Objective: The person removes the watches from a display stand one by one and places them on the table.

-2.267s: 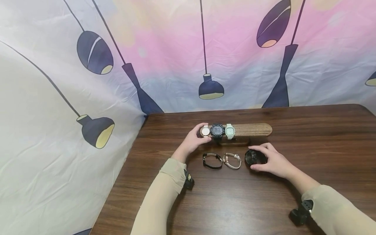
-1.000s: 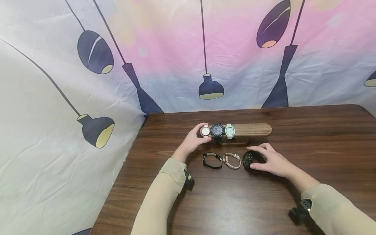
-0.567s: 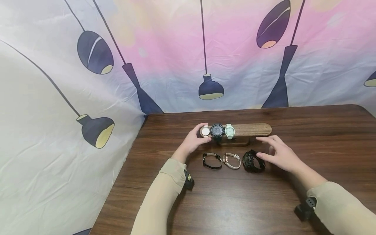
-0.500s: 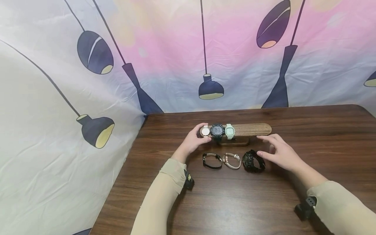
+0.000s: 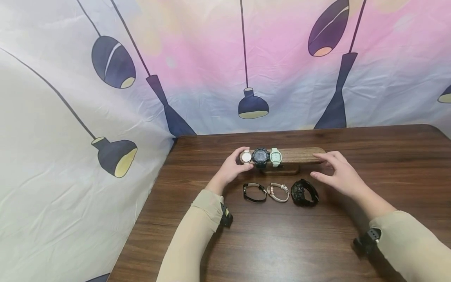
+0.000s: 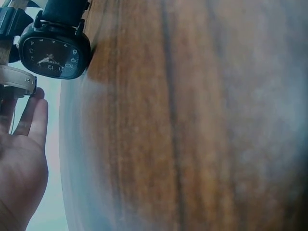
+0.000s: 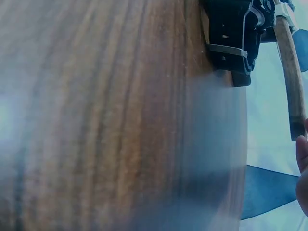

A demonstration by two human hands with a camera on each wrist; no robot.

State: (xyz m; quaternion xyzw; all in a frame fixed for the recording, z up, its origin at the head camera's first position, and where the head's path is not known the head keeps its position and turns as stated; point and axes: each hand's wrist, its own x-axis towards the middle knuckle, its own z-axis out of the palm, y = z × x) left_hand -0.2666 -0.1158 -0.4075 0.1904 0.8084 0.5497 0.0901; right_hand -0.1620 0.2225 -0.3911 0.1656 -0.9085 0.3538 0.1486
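Observation:
A wooden watch stand [image 5: 303, 155] carries a white-strapped watch [image 5: 246, 157], a chunky black watch [image 5: 260, 156] and a mint-green watch [image 5: 276, 156]. My left hand [image 5: 233, 166] grips the stand's left end beside the white-strapped watch, thumb in front and fingers behind. At the right end, my right hand [image 5: 340, 174] is spread, index fingertip right at the wood and thumb lower in front. In the right wrist view, the thumb side of that hand [image 7: 302, 183] shows near the bar's end. A second chunky black watch [image 5: 303, 193] stands on the table, apart from the right hand.
Left of that second black watch lie a thin white-strapped watch [image 5: 278, 192] and a slim black-strapped watch [image 5: 255, 192], whose dark dial [image 6: 50, 57] shows in the left wrist view. The brown table [image 5: 282, 243] ends at a printed curtain [image 5: 211, 78].
The right hand has let go of the second chunky black watch, leaving it on the table, and has moved up to the stand's right end. The left hand has stayed in place.

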